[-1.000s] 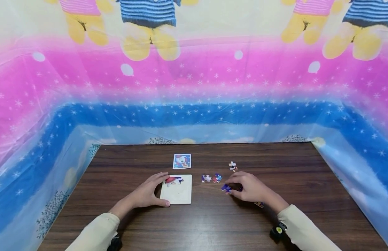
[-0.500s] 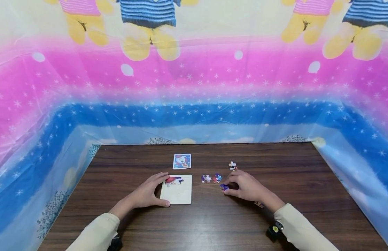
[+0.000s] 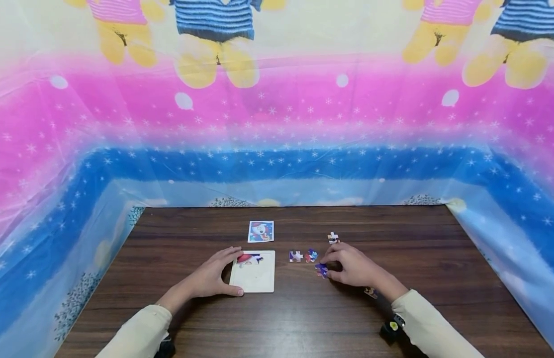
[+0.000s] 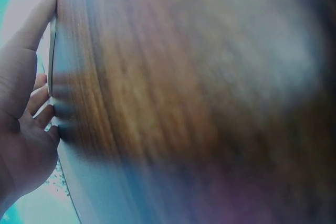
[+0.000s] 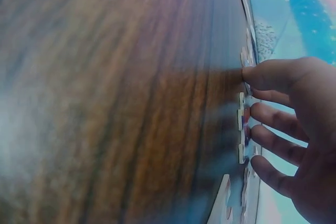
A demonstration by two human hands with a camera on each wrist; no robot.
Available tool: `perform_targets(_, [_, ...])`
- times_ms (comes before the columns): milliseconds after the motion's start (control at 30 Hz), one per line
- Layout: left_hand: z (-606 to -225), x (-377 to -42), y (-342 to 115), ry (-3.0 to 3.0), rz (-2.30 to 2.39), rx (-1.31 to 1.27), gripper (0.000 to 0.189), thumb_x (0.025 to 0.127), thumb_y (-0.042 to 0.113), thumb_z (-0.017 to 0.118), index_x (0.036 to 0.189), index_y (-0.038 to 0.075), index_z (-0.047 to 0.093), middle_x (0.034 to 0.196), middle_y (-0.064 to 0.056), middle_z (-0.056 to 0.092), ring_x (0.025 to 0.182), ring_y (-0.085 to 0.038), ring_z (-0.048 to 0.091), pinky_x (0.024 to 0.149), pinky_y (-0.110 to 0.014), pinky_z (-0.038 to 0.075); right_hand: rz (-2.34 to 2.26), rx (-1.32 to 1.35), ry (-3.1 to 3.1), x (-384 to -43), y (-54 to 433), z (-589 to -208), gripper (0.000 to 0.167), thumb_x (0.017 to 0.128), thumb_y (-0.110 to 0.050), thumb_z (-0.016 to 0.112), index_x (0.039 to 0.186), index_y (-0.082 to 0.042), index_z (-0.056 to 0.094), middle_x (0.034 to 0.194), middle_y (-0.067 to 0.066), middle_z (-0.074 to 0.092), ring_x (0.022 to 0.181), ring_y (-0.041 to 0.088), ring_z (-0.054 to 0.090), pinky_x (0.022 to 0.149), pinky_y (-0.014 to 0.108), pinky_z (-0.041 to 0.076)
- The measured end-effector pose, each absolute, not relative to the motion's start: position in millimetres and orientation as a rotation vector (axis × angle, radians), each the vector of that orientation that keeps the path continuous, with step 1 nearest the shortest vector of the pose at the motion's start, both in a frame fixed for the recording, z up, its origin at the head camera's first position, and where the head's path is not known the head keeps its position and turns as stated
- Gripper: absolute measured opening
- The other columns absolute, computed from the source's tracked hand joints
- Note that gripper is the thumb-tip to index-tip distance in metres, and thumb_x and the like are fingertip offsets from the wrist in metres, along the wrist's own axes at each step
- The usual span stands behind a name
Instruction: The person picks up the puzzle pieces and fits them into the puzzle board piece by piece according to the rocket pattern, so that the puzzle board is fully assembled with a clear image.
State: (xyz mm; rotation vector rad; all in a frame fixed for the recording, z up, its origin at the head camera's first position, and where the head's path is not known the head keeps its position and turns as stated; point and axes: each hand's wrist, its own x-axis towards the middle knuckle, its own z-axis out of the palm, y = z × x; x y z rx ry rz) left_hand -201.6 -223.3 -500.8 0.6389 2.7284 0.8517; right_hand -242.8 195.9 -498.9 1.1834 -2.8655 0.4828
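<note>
A pale square puzzle board (image 3: pixel 259 278) lies on the table, with red, white and purple pieces (image 3: pixel 249 259) at its upper left. My left hand (image 3: pixel 212 276) grips the board's left side, fingers at the far corner and thumb at the near one. In the left wrist view, the left hand (image 4: pixel 31 98) shows along the tabletop's edge. My right hand (image 3: pixel 355 266) has thumb and index finger at a purple puzzle piece (image 3: pixel 321 271), pinching its right side. The right wrist view shows the right hand (image 5: pixel 294 124) with its other fingers spread above the table.
Two puzzle pieces lie between board and right hand: a white-purple piece (image 3: pixel 296 256) and a red-blue piece (image 3: pixel 311 255). A white piece (image 3: pixel 333 237) lies farther back. Another piece (image 3: pixel 370 292) sits below the right wrist. A picture card (image 3: pixel 261 231) lies behind the board.
My right hand has moved slightly left with the purple piece, which has then turned and shows more of its face. The left hand and board keep their place.
</note>
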Motion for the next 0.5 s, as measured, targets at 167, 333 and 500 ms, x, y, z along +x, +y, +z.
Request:
perform_targets(167, [-500.6,-201.2,-223.5,2.729,0.856,0.645,0.105,0.077,0.059,0.084,0.157,0.007,0.04,0.164,-0.014,0.034,0.153,-0.04,0.024,0.114,-0.066,0.029,0.488,1.184,-2.872,-242.1,195.4,-498.1,0.025,0.093,-0.026,0.076,0.116,-0.019,0.078,0.111,-0.007,0.064,0.101,0.011,0.059,0.084,0.037,0.053])
perform_targets(333, [-501.1,-201.5,-223.9,2.733,0.856,0.653,0.105,0.077,0.059,0.084,0.157,0.007,0.04,0.164,-0.014,0.034,0.153,-0.04,0.025,0.114,-0.066,0.029,0.518,1.178,-2.882,-242.9,194.5,-495.6,0.025,0.094,-0.026,0.076,0.117,-0.018,0.077,0.111,-0.007,0.067,0.103,0.012,0.062,0.087,0.039,0.055])
perform_targets(500, [-501.1,-201.9,-224.0,2.736,0.853,0.65,0.105,0.077,0.059,0.084,0.157,0.007,0.04,0.164,-0.013,0.034,0.153,-0.039,0.024,0.115,-0.066,0.029,0.543,1.173,-2.863,-246.2,191.7,-491.7,0.027,0.095,-0.028,0.074,0.12,-0.019,0.077,0.111,-0.007,0.072,0.103,0.012,0.066,0.086,0.038,0.056])
